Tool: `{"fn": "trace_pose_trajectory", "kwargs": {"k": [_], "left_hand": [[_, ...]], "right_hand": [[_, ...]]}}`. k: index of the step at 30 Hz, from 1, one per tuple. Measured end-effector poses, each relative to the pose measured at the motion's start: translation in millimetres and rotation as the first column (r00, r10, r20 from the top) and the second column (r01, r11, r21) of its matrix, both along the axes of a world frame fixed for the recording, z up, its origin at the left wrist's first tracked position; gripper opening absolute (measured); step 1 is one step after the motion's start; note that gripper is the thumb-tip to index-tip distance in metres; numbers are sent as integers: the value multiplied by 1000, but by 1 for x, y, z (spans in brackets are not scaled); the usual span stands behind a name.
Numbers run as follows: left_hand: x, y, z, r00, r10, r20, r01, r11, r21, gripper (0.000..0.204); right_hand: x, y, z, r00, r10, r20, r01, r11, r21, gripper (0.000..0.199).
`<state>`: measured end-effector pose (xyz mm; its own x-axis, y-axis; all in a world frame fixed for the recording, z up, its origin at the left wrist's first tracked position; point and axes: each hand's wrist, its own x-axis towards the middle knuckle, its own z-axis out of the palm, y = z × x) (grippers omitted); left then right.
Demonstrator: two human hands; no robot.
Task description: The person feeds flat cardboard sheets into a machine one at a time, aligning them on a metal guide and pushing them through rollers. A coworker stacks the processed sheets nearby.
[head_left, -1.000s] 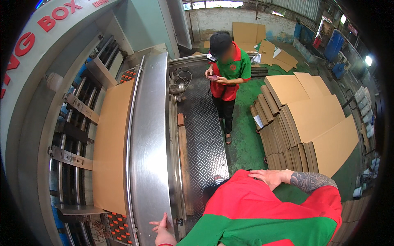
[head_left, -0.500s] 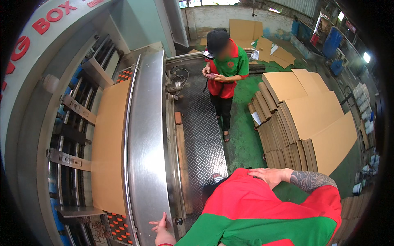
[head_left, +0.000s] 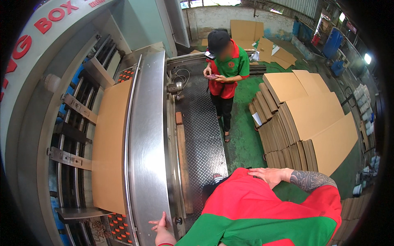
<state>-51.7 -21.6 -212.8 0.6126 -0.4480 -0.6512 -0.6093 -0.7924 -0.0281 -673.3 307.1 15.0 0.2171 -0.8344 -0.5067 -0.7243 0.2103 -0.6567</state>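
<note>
My left hand rests at the near end of the long stainless steel table, fingers spread and nothing held. Against my shirt at the waist lies my right hand, its visible fingers stretched out flat; a small dark item shows by the fingertips, too small to name. Left of the steel table, a brown cardboard sheet lies in the feed bed of a large machine. Metal guide arms reach to the sheet's left edge. Orange rollers show past its near end.
A co-worker stands ahead on the tread-plate walkway, holding a phone. Tall stacks of cardboard sheets stand on the green floor at right. A motor sits beside the table. Loose cardboard lies at the back.
The view has shifted very slightly. My hands, the cardboard sheet and the co-worker otherwise stay as they were.
</note>
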Motion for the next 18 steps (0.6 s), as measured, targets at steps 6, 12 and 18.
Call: {"fn": "trace_pose_trajectory", "kwargs": {"k": [6, 12, 18], "left_hand": [[-4, 1, 9, 999, -28, 17, 28, 999, 21, 171], [-4, 0, 9, 999, -33, 10, 32, 999, 19, 172], [-5, 1, 12, 1000, 0, -31, 0, 1000, 9, 171]], "right_hand": [[1, 0, -1, 1000, 10, -27, -10, 1000, 18, 146], [1, 3, -3, 1000, 6, 1, -6, 1000, -15, 146], [0, 6, -6, 1000, 11, -15, -11, 1000, -1, 145]]}}
